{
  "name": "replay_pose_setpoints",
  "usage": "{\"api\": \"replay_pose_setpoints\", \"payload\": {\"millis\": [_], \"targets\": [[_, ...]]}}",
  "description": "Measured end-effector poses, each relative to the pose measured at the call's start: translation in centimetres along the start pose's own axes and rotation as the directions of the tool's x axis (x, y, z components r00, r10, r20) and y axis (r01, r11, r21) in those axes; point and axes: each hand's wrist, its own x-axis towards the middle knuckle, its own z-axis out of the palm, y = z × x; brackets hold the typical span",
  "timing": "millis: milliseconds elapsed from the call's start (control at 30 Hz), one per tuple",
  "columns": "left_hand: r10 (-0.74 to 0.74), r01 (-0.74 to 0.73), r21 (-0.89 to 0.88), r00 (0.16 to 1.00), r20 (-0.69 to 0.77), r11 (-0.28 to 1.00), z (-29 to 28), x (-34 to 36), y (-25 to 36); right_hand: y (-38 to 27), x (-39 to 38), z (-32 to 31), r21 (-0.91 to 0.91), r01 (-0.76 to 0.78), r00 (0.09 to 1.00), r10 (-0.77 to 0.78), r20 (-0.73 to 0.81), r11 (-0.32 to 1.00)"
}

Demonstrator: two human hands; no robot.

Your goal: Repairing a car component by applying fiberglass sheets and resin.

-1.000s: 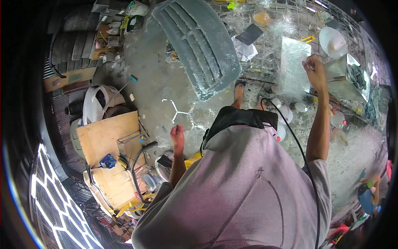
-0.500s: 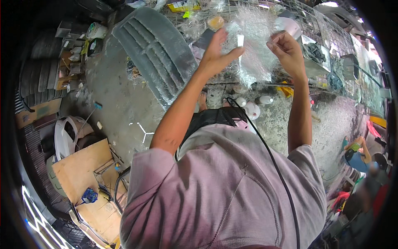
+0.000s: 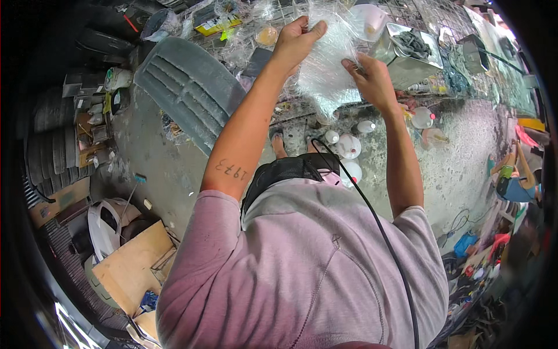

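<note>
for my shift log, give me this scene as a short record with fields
left hand: at the upper left of the sheet, seemingly gripping it
right hand: thumb and finger at the sheet's right edge; grip unclear
sheet: pale, shiny, fibrous, ragged-edged
beyond right hand: metal box with dark crumpled cloth in it; white bowl beside it
left of sheet: large grey slotted panel
floor near feet: pale jugs
far right: another person
</note>
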Motion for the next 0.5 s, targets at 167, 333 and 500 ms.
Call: {"api": "replay_pose_setpoints", "payload": {"millis": [167, 333, 500], "targets": [[-0.145, 0.235, 0.240, 0.929, -0.341, 0.942, 1.2, 2.3, -1.1, -0.5, -0.2, 1.7, -0.139, 0.263, 0.941, -0.285, -0.184, 0.955], [-0.407, 0.203, -0.374, 0.670, -0.621, 0.905, -2.6, 4.8, -2.7, 0.5, -3.3, 0.5, -0.160, 0.094, 0.948, -0.137, -0.286, 0.983], [-0.358, 0.179, -0.390, 0.818, -0.451, 0.903, -9.4, 4.2, -6.8, 2.8, -6.7, -2.5, 0.358, -0.175, 0.864, 0.317, -0.391, 0.917]]}}
